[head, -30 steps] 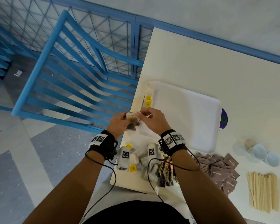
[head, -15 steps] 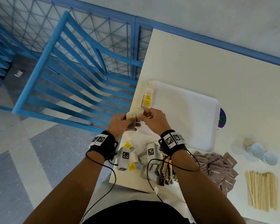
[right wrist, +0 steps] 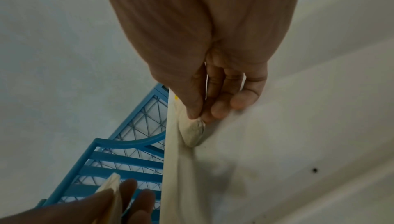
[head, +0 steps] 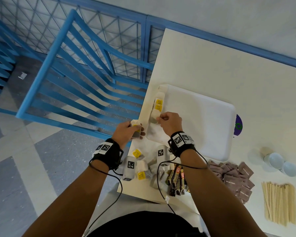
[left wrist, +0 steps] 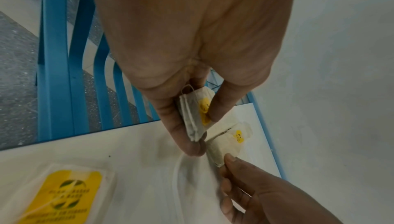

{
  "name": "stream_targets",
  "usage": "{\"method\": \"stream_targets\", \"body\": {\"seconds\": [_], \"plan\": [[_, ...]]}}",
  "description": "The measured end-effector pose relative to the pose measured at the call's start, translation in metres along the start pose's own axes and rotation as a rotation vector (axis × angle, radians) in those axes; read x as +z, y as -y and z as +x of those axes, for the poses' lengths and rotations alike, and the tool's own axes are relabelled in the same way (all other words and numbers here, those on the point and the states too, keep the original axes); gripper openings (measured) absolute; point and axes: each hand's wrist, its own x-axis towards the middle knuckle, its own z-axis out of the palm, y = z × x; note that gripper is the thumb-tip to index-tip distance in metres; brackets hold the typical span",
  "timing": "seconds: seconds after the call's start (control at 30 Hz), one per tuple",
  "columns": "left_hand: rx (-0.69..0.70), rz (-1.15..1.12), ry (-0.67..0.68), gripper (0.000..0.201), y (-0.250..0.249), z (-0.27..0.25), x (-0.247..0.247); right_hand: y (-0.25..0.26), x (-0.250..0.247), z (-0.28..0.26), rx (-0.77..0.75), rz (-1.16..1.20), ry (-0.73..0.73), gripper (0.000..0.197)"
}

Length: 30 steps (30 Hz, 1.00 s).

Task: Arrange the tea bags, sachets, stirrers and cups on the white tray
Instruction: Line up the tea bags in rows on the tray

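A person's left hand [head: 126,130] pinches a small stack of tea bags [left wrist: 196,116] just off the table's edge, while the right hand [head: 169,124] pinches a single tea bag [head: 154,118] at the near-left rim of the white tray [head: 203,120]; sachets [head: 234,178], stirrers [head: 278,204] and cups [head: 280,163] lie to the right

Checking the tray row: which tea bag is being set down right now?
The tea bag at the row's near end, pinched by the right hand; the two yellow-tagged bags beyond lie untouched.
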Motion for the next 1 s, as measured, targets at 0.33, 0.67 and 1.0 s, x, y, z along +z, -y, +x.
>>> {"method": "stream_targets", "body": {"seconds": [0.33, 0.67, 1.0], "plan": [[-0.013, -0.026, 0.015, 0.020, -0.004, -0.001, 0.006, -0.003, 0.000, 0.005, 0.028, 0.016, -0.055, 0.010], [0.022, -0.031, 0.040, 0.027, 0.001, -0.001, 0.006, -0.005, -0.006, -0.007, 0.033, 0.017, -0.134, 0.008], [0.047, -0.075, 0.089, 0.033, 0.001, -0.005, 0.014, 0.011, 0.004, -0.033, -0.196, 0.010, 0.135, 0.009]]}}
